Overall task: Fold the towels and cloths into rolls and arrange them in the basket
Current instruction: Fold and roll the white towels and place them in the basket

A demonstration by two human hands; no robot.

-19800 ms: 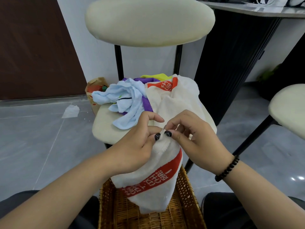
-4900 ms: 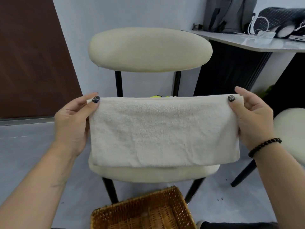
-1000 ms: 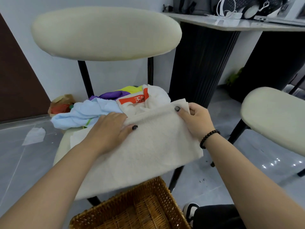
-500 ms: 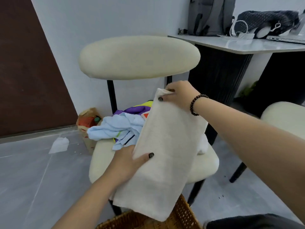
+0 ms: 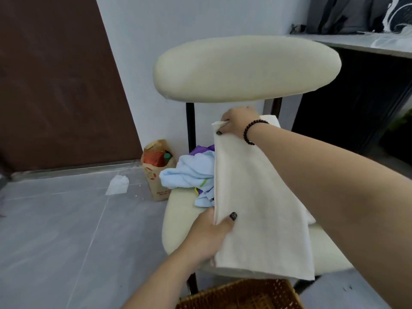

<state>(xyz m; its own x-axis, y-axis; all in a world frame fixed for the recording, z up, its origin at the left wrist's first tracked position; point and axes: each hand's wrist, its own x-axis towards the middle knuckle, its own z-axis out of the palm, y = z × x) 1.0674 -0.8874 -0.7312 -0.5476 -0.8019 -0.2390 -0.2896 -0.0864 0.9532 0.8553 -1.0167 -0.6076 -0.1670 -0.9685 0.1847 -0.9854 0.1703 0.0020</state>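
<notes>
Right hand (image 5: 237, 121) pinches folded cream terry towel (image 5: 256, 208) at far top corner; left hand (image 5: 211, 234) pinches its left edge; woven wicker basket (image 5: 240, 295) near, below.

Cream towel (image 5: 256, 208): folded into a long panel, held upright over the chair seat. Blue and purple cloths (image 5: 189, 172): crumpled heap on the seat behind it. Wicker basket (image 5: 240, 295): below, on the floor.

A cream padded chair (image 5: 245, 70) on black legs stands before a pale wall (image 5: 178, 18). A dark brown panel (image 5: 55, 74) adjoins at left; grey floor tiles (image 5: 66, 230) lie below, and a light-topped counter (image 5: 367, 44) occupies the upper right.
</notes>
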